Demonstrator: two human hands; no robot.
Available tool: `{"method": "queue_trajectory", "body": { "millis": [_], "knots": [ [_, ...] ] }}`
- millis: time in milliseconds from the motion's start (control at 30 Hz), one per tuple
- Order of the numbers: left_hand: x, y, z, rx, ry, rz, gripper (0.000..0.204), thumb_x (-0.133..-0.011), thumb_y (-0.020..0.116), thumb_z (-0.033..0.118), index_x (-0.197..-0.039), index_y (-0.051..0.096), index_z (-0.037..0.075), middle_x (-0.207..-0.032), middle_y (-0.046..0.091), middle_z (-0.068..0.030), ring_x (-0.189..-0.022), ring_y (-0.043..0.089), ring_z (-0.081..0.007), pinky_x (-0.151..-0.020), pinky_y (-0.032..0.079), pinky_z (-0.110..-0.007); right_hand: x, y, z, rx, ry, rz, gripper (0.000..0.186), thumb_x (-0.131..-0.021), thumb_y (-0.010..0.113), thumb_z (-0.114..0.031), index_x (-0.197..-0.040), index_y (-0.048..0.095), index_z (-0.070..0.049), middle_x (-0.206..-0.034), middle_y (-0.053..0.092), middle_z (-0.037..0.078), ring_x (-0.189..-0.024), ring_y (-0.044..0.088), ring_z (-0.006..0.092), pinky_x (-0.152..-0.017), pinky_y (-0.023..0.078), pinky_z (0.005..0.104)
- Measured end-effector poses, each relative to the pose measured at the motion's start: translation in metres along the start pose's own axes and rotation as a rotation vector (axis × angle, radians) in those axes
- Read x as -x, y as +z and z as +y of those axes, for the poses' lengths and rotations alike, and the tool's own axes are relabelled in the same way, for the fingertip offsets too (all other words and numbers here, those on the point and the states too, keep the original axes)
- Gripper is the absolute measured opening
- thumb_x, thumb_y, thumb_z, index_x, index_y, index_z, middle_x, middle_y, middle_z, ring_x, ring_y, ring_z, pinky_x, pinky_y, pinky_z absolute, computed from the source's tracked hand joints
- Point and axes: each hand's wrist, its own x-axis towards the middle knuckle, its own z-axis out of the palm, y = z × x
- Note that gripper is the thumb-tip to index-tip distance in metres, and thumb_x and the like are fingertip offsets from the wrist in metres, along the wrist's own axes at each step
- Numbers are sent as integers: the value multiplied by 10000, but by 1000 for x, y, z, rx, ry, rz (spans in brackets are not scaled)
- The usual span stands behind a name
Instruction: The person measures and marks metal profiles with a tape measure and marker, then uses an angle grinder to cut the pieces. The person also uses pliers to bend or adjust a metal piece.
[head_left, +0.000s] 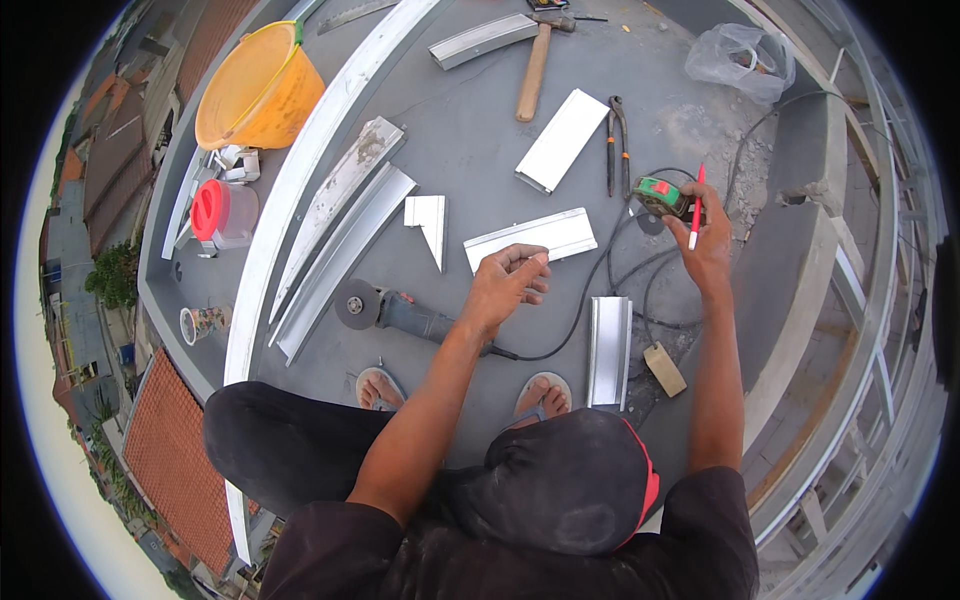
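My right hand [708, 240] is closed round a green and black tape measure [660, 197] and a red marker pen [696, 215], held up at the right. Just in front of a white metal channel piece [560, 232], my left hand [505, 287] is raised with its fingers curled in and the thumb against them. Whether anything is pinched there is too small to tell. Below that hand an angle grinder [415, 318] lies on the floor, its disc to the left. A notched, pointed metal offcut [428, 225] lies left of the hand, and pliers [617, 150] lie beyond the tape measure.
Long metal strips [340, 262] lie on the left, beside a long curved-looking white rail [290, 190]. Behind are a yellow bucket [265, 85], a red-lidded tub [225, 212] and a hammer [536, 75]. A black cable [590, 290] loops near a wooden block [664, 369]. A low wall [800, 290] bounds the right.
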Motion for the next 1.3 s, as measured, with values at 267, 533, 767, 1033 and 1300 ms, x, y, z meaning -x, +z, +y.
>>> {"method": "queue_trajectory", "body": {
  "millis": [267,533,767,1033,1300],
  "knots": [
    [7,-57,-1,-130,-37,104,423,-931,878,315,-1114,739,-41,-984,758,-123,-839,738,-173,-723,635,-297,56,91,-110,58,-336,-485,486,-776,849,33,-1179,599,-71,-1144,641,132,-1097,662,387,-904,545,481],
    [8,-108,-6,-61,-37,209,278,-935,862,264,-1059,726,55,-950,714,-45,-830,684,-128,-744,577,-286,32,70,-90,279,-395,-414,381,-858,709,29,-1214,615,-70,-1138,639,119,-1135,633,377,-916,551,486],
    [-48,-109,-30,-218,-64,473,302,-920,841,170,-1113,770,-51,-956,791,-148,-762,762,-185,-629,616,-283,11,69,-17,478,-344,-271,341,-895,625,32,-1211,616,-96,-1155,631,97,-1143,622,357,-908,563,482],
    [-62,-92,-25,-511,-118,596,222,-904,858,165,-1032,835,-16,-776,795,-115,-607,730,-144,-574,603,-290,10,72,-3,503,-356,-221,363,-893,605,51,-1230,630,-82,-1196,653,125,-1169,608,371,-977,548,461],
    [-67,-90,-45,-434,-9,650,239,-910,847,153,-1086,829,-9,-886,823,-144,-682,769,-190,-665,626,-324,18,80,5,537,-410,-137,382,-870,685,9,-1239,639,-76,-1200,652,143,-1193,608,382,-982,539,474]
  ]
}}
